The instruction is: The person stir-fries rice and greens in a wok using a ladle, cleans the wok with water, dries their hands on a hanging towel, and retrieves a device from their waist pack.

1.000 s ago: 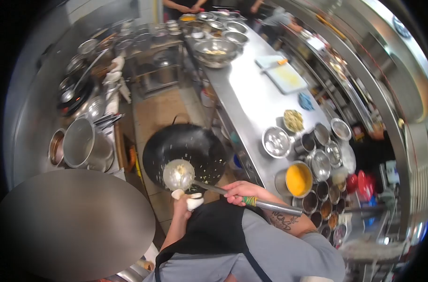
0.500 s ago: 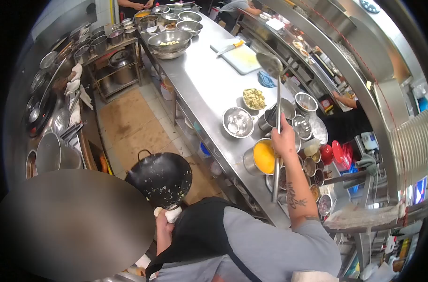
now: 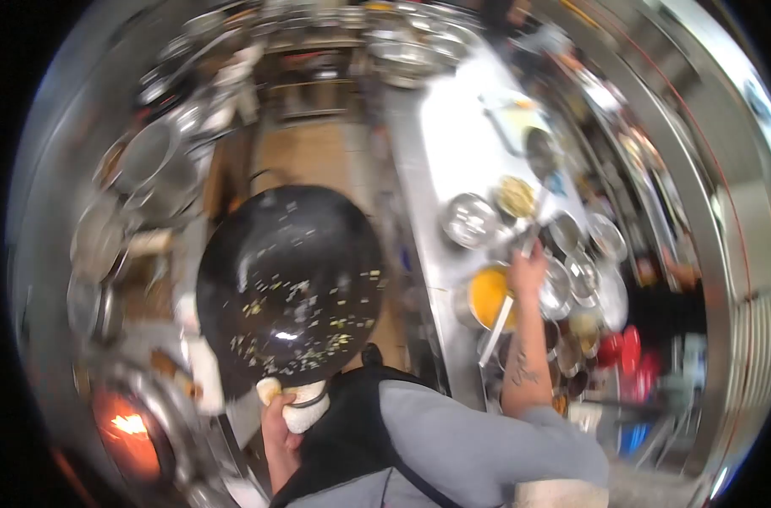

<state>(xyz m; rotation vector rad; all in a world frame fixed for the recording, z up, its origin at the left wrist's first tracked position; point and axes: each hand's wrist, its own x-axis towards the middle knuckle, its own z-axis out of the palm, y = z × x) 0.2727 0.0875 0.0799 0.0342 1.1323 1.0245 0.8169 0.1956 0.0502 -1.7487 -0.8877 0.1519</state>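
My left hand (image 3: 277, 421) is closed round a folded white cloth (image 3: 307, 415) at the near rim of a black wok (image 3: 288, 254). Small pale and green chopped bits are scattered over the wok's inner surface. Out over the steel counter, my right hand (image 3: 528, 269) grips the long handle of a ladle (image 3: 496, 328), whose bowl end points away from me. Just left of that hand stands a metal pot of orange-yellow liquid (image 3: 490, 298). Beyond it are a bowl of chopped yellow-green food (image 3: 515, 195) and a shiny metal bowl (image 3: 470, 222). Motion blurs the view.
At lower left a burner (image 3: 130, 427) glows with flame. Pots and pans (image 3: 155, 161) line the left side. The long steel counter (image 3: 415, 182) carries a cutting board (image 3: 512, 123) and stacked bowls (image 3: 407, 59). Another person's arm (image 3: 682, 271) shows at right.
The view has swung left, bringing the flaming burner into sight. The wok has come up closer and more centred, held in my left hand. My right hand still grips the ladle over the counter.
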